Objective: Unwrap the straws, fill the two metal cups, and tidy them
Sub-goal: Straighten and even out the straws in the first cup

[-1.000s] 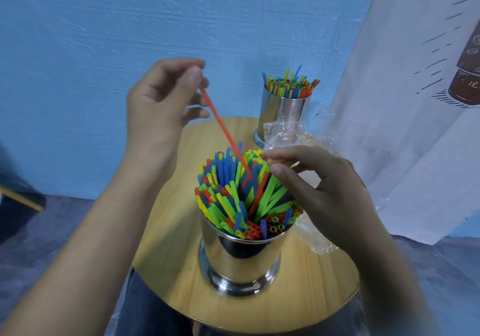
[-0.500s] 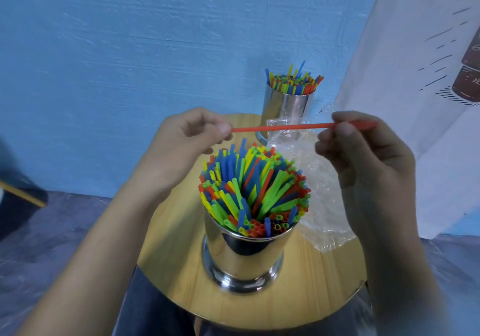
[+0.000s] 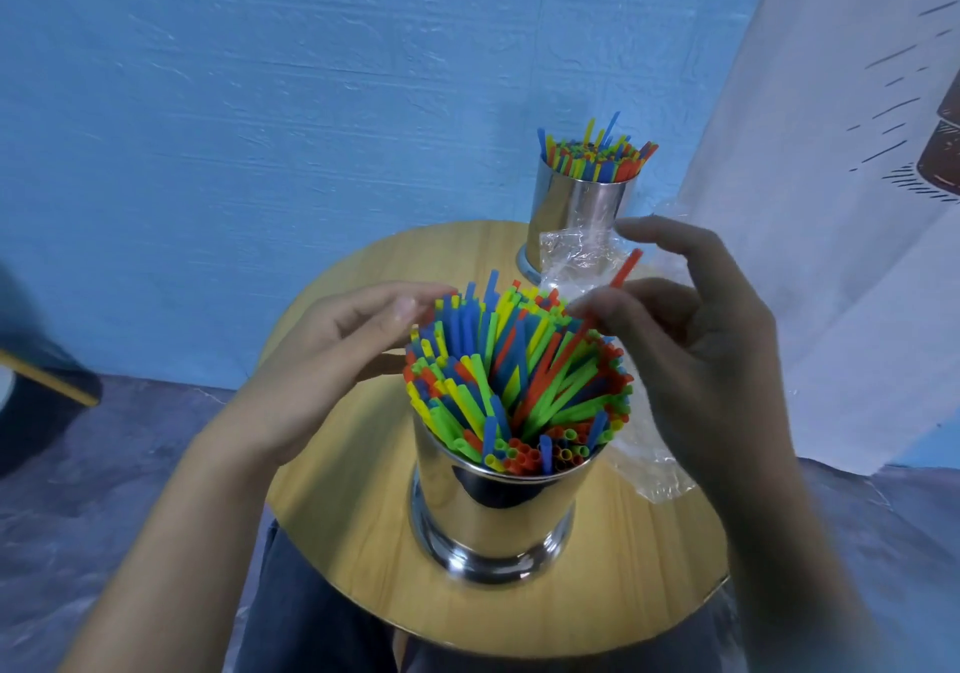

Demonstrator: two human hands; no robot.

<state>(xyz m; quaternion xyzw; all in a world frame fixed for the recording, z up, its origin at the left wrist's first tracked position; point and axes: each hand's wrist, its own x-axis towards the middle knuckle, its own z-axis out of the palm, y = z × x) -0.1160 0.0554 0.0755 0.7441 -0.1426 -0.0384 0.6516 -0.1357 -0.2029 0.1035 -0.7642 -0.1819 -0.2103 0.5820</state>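
- Where the floor shows, well out to the left of my left hand [image 3: 358, 345], sits a dark object with a yellow stripe [image 3: 52, 381], well apart from the table.
- Left hand: slack, fingers nearly straight, nothing in it. Fingertips [image 3: 405, 303] touch the left edge of the straw bundle [image 3: 498, 376].
- Under both hands: round wooden table [image 3: 353, 542], with my lap in dark trousers [image 3: 311, 625] below its near edge.
- Between my hands: near metal cup [image 3: 493, 506], upright and packed. Blue, green, yellow and red straws fan out over the rim.
- Red straw [image 3: 626, 272]: tilted, lower end down among the bundle on its right side, upper end poking up past my right thumb.
- Right hand [image 3: 711, 339]: thumb and a curled finger pinch the red straw partway along, index finger lifted clear. Can't tell which finger backs the thumb.
- Beyond my right hand: far metal cup [image 3: 582, 209], upright at the table's back edge, full of straws, a few standing taller than the rest.
- Clear plastic wrap [image 3: 571, 256]: crumpled against the far cup's base, running behind and below my right hand along the table's right side.
- Right of that hand: white printed cloth [image 3: 831, 204]. Blue wall [image 3: 260, 100] is behind everything.
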